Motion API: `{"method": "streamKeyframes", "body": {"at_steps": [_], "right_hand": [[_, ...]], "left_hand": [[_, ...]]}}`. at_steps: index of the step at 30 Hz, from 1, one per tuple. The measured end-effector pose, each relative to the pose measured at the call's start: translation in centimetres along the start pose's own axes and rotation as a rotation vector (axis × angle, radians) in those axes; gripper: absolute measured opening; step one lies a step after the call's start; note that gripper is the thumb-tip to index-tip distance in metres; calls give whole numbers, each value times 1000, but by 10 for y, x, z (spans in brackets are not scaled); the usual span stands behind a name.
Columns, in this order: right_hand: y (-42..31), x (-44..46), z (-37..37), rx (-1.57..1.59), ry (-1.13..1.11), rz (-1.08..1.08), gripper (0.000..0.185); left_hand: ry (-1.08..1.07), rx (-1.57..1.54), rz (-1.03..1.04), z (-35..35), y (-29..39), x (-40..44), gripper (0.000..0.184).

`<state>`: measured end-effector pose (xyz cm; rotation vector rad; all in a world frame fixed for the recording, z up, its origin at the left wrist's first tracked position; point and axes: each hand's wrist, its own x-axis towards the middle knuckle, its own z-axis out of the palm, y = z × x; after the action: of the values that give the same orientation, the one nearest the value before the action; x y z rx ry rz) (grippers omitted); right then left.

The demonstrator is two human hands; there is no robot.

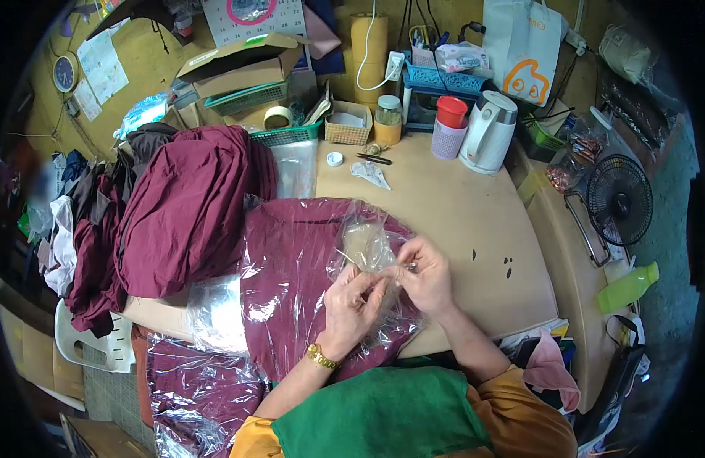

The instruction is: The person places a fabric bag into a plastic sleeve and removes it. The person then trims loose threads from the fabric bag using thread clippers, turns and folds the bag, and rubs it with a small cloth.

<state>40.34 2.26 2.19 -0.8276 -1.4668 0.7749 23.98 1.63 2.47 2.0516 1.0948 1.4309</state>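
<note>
A small clear plastic bag (365,238) with something tan showing through it lies between my hands, over a folded maroon garment (287,263) in shiny clear wrapping. My left hand (356,305), with a gold watch at the wrist, is closed in a pinch at the small bag's near edge. Close beside it, my right hand (427,275) has its fingers pinched together at the same edge. Anything tiny between the fingertips is too small to make out. The garment rests on the tan tabletop (436,198).
A maroon fabric pile (188,206) stands at the left. Another wrapped maroon garment (203,389) lies low by my left arm. Black tweezers (375,159), a white kettle (491,131) and a red-lidded container (450,126) sit at the back. A fan (619,200) stands right.
</note>
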Motion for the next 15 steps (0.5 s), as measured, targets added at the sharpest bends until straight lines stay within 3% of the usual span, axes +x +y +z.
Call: {"method": "streamKeyframes", "body": {"at_steps": [1,3,5,6,8,15], "right_hand": [[3,-1,3,397,138,180,12],[1,-3,9,436,177,209,10],[-1,-7,12,123,178,244,7],[-5,-7,9,124,180,246,7],[-17,-6,-1,-383,-20,62,11],[-24,-9,-13,-248,-99,73,14]], "left_hand": [[9,-9,16,0,4,-1,12],[19,-18,31,1,4,-3,10],[2,-7,30,3,1,-5,10],[0,-7,29,4,-1,-5,10],[22,-68,23,4,-3,-5,15],[8,-238,44,-1,10,1,21]]}}
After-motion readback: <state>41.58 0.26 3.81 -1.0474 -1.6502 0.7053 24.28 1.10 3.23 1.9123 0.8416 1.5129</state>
